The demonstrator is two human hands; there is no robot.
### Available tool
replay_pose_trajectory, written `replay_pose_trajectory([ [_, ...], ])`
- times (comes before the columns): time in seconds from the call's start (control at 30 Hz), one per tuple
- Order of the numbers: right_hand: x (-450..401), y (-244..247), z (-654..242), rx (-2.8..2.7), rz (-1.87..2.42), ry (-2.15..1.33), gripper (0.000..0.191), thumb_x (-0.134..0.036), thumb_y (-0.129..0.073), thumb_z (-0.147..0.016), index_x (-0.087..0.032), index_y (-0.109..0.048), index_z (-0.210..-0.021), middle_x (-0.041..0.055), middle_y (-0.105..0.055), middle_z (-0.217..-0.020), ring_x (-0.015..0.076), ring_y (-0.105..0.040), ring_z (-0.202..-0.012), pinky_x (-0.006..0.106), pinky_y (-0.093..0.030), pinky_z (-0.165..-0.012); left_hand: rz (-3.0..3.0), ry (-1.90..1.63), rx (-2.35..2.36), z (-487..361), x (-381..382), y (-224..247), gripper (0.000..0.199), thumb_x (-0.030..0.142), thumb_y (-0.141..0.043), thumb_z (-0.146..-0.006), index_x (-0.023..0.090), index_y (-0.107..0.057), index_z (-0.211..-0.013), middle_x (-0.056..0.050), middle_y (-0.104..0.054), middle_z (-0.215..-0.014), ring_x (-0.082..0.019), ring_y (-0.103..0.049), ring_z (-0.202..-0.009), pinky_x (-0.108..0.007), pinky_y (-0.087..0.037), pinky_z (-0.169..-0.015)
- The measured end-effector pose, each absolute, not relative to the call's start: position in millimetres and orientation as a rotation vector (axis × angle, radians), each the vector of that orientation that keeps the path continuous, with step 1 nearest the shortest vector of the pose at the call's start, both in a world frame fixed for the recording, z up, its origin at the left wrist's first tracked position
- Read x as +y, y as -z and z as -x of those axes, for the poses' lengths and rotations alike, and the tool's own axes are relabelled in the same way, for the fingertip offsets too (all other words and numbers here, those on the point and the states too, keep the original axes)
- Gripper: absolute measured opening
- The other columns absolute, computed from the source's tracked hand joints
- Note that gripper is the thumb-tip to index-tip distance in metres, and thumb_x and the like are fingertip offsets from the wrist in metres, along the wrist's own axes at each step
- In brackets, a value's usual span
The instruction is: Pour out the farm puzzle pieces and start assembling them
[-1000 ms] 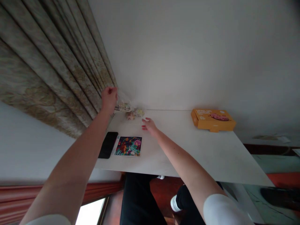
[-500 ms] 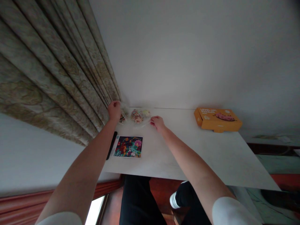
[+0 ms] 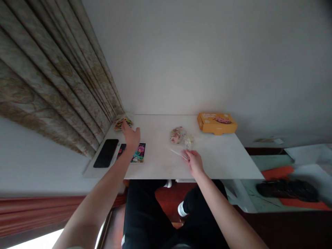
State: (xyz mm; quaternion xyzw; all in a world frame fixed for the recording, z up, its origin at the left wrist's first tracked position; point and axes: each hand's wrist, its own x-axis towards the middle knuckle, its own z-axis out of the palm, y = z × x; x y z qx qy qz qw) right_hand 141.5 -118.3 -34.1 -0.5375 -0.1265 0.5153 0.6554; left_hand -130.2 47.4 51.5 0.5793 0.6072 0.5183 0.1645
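Note:
My right hand (image 3: 194, 161) pinches the edge of a clear plastic bag of puzzle pieces (image 3: 178, 135), which rests on the white table with its contents bunched at the far end. My left hand (image 3: 131, 135) is open, thumb apart from the fingers, over the picture card (image 3: 140, 154). Its fingertips reach the near side of another bag of colourful pieces (image 3: 119, 124) by the curtain; whether they touch it I cannot tell. Part of the card lies hidden under my left wrist.
A black phone (image 3: 105, 154) lies at the table's left edge. Toward the back right stands an orange puzzle box (image 3: 217, 123). A patterned curtain (image 3: 64, 69) hangs along the left, and a wall (image 3: 166, 62) rises behind the white table (image 3: 155, 135).
My right hand has drawn one bag of pieces rightward and nearer, away from the other bag. My left hand has opened and lowered. The view has shifted, showing the phone in full.

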Motion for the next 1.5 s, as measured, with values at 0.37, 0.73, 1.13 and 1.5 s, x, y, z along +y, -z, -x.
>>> replay_pose_trajectory([
  [0.37, -163.8, -15.3, -163.3, -0.824, 1.361, -1.141, 0.033, -0.05, -0.084, -0.077, -0.02, -0.075, -0.087, 0.0041, -0.075, -0.077, 0.0105, -0.057, -0.049, 0.02, -0.042, -0.04, -1.63, -1.185, 1.424, 45.3, -59.4, 4.7, 0.037, 0.021, -0.069, -0.085, 0.023, -0.062, -0.122, -0.016, -0.063, -0.133, -0.031, -0.065, -0.121, -0.047, -0.05, -0.107],
  [0.73, -100.9, 14.8, -197.1, -0.895, 1.759, -1.004, 0.036, -0.052, -0.072, -0.08, -0.021, -0.064, -0.064, -0.0024, -0.056, -0.046, 0.0138, -0.051, -0.043, 0.025, -0.036, -0.043, -1.13, -0.834, 1.388, 26.1, 6.5, -13.7, 0.034, 0.014, -0.082, -0.067, 0.015, -0.069, -0.099, -0.002, -0.068, -0.077, -0.016, -0.067, -0.069, -0.029, -0.054, -0.074],
  [1.13, -95.7, 15.9, -218.9, -1.05, 1.723, -0.798, 0.025, -0.048, -0.058, -0.075, -0.023, -0.06, -0.073, 0.0008, -0.064, -0.069, 0.019, -0.056, -0.067, 0.028, -0.04, -0.061, -1.098, -0.86, 0.971, 41.6, -28.8, 7.2, 0.012, 0.027, -0.072, -0.072, 0.016, -0.075, -0.076, -0.008, -0.078, -0.093, -0.023, -0.072, -0.093, -0.04, -0.056, -0.098],
  [1.5, -94.7, 18.3, -233.4, -1.192, 1.745, -0.729, 0.025, -0.05, -0.057, -0.084, -0.025, -0.056, -0.078, 0.0, -0.062, -0.072, 0.0218, -0.06, -0.072, 0.031, -0.044, -0.068, -2.355, -0.574, 0.585, 20.8, -10.9, 9.7, 0.066, 0.04, -0.087, -0.078, 0.026, -0.066, -0.139, -0.012, -0.055, -0.157, -0.033, -0.043, -0.151, -0.051, -0.028, -0.129],
])
